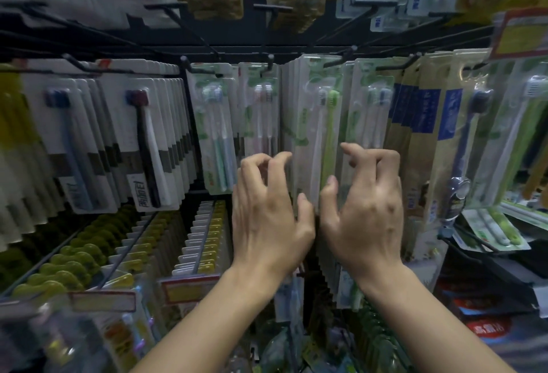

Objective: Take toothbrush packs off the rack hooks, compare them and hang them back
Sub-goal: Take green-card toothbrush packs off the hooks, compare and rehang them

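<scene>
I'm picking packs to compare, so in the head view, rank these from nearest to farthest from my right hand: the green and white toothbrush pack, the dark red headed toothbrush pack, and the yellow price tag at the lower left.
1. green and white toothbrush pack, right at the right hand.
2. dark red headed toothbrush pack, left.
3. yellow price tag, far lower left.

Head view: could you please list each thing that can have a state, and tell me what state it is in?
Left hand: fingers curled, at the left edge of the green-and-white toothbrush pack; whether it grips is unclear.
Right hand: thumb on the pack front, fingers curled at its right edge.
Green-and-white toothbrush pack: hanging on its rack hook, upright.
Black-and-white toothbrush pack: hanging, untouched.
</scene>
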A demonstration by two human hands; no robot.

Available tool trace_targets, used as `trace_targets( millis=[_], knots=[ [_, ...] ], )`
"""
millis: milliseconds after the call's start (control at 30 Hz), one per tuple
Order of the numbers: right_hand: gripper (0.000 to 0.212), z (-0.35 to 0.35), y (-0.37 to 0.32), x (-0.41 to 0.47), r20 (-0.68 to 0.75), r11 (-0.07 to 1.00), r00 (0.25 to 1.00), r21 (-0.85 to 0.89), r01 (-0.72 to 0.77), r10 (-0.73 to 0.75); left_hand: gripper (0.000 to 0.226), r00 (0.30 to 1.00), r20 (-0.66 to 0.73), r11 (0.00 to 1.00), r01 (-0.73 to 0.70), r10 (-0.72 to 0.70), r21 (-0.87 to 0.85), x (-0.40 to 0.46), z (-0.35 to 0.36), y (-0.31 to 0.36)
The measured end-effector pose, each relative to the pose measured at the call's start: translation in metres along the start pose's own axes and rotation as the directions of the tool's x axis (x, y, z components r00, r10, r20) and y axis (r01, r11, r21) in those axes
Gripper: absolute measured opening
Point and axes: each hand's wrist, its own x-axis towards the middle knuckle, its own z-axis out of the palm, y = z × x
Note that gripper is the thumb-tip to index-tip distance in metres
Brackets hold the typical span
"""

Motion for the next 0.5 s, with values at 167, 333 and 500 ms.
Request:
trace_targets(
  millis=[167, 333, 500],
  knots=[
    [0.033, 0.009, -0.029, -0.002, 0.039, 0.989, 0.995, 0.123, 0.082, -0.087, 0.049, 0.998, 0.008, 0.998, 0.054, -0.055, 0.01, 0.004, -0.018, -0.02],
    [0.023, 0.025, -0.057, 0.006, 0.194, 0.978, 0.981, 0.21, -0.019, -0.023, 0.028, 0.957, 0.192, 0.975, 0.211, -0.219, 0.065, 0.025, -0.036, -0.038],
    [0.031, 0.043, -0.077, 0.02, 0.38, 0.97, 0.913, 0.127, -0.207, 0.145, 0.031, 0.898, 0.286, 0.942, 0.328, -0.334, 0.069, 0.046, -0.048, -0.06]
  ],
)
